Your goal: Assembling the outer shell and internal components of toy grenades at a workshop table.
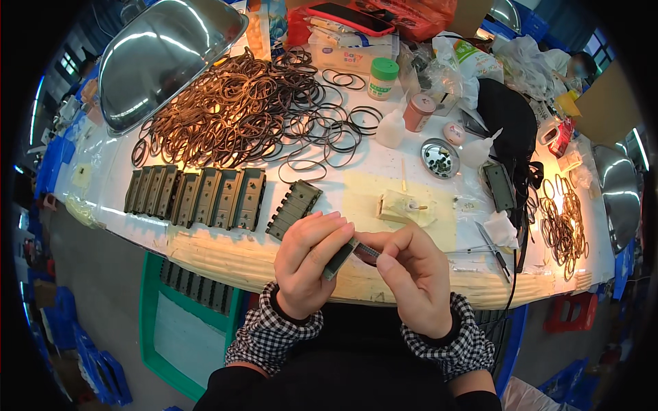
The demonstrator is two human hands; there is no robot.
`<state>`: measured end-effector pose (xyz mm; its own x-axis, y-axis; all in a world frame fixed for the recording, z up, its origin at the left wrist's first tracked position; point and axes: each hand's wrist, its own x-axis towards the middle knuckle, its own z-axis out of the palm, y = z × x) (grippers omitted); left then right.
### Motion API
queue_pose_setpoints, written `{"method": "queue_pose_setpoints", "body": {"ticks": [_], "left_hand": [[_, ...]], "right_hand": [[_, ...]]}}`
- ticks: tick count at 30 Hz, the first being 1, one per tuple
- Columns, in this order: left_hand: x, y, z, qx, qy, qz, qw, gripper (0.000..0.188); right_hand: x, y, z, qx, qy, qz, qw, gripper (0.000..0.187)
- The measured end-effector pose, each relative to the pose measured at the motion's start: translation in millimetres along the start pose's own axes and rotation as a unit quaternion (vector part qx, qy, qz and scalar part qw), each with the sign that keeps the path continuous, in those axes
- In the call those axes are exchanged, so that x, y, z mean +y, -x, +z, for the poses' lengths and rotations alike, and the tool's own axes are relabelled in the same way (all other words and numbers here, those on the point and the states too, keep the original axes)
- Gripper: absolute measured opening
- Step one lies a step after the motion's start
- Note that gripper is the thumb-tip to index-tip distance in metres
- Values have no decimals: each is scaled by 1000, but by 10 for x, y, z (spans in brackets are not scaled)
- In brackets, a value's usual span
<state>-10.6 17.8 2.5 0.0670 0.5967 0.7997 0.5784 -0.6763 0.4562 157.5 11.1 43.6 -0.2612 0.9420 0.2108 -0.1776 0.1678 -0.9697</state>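
My left hand (310,259) is closed around a small olive-green plastic housing (340,259), tilted above the table's front edge. Between the thumb and fingers of my right hand (415,274) is a dark ribbed band (368,252), its end against the housing; the fingers hide part of it. Just beyond my left hand lies another olive-green housing (295,205) with a notched side. Further left, several like it stand in a row (199,197). A big tangled heap of brown and black rubber loops (219,113) spreads behind them.
A clear domed cover (168,61) leans over the heap. Beyond my hands are a cream block (401,207), a round dish of small dark parts (440,157), a green-lidded jar (382,79) and squeeze bottles. On the right lie a knife (493,251) and more loops (564,222). Below left sits a green crate (152,329).
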Motion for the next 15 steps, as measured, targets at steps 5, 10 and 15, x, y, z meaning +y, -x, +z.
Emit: {"method": "queue_pose_setpoints", "body": {"ticks": [5,10,15], "left_hand": [[-6,-3,-17,-5,-20,4,1000,36],[48,2,17,7,82,-87,993,28],[54,124,-6,46,613,-393,684,30]], "right_hand": [[4,32,-11,4,1,29,1000,10],[10,3,53,-15,141,-96,985,11],[-154,-65,84,15,262,-205,943,27]]}}
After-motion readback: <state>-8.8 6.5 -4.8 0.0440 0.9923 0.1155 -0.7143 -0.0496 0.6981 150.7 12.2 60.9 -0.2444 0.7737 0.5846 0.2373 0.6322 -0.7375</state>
